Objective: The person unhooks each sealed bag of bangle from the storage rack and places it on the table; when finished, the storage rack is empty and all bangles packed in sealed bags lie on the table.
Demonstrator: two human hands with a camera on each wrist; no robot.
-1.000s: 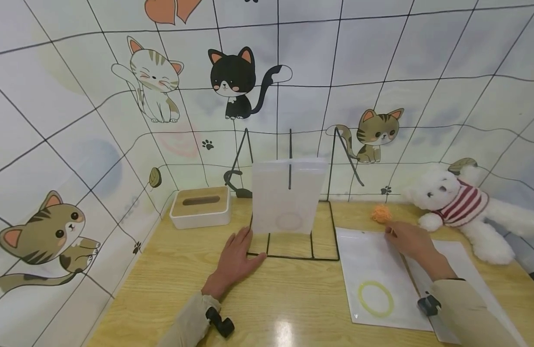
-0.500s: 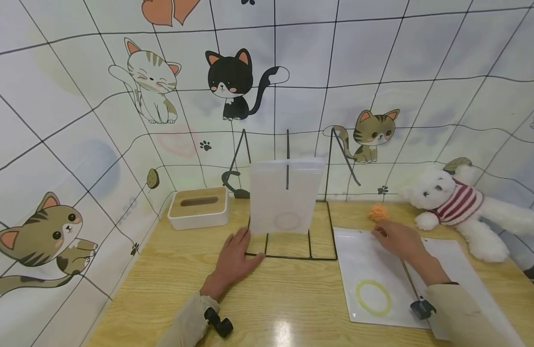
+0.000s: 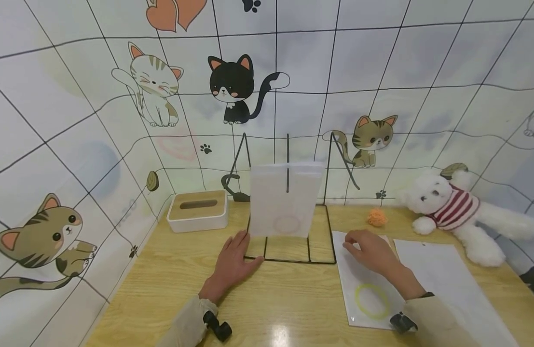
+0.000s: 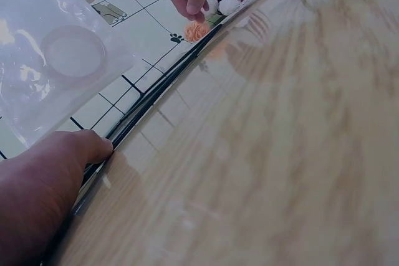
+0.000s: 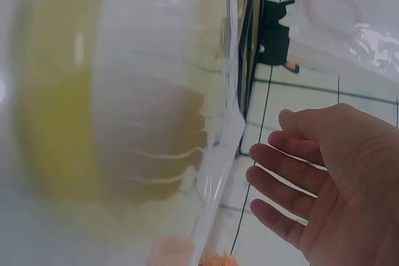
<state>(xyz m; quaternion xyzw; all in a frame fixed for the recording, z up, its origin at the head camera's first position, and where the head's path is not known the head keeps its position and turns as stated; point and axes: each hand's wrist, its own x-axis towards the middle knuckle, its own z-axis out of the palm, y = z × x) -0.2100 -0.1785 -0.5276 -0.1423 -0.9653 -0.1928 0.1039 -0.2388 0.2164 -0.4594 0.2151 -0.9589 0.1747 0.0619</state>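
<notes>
Left hand (image 3: 233,264) at the wire rack (image 3: 309,249), right hand (image 3: 373,255) over the flat bag (image 3: 349,272)

The left hand lies at the rack's eight o'clock, fingers straight and slightly apart, thumb touching the base. On the rack hangs a translucent bag (image 3: 280,200) with a pinkish ring (image 3: 274,224). The right hand hovers above the surface (image 3: 249,303), fingers loosely bent, thumb and fingertips apart. Beneath it, at the rack's four o'clock, lies the flat bag with its yellow ring (image 3: 357,298). An orange ball (image 3: 376,218) sits at the right hand's twelve o'clock, a plush toy (image 3: 455,209) at its two.
</notes>
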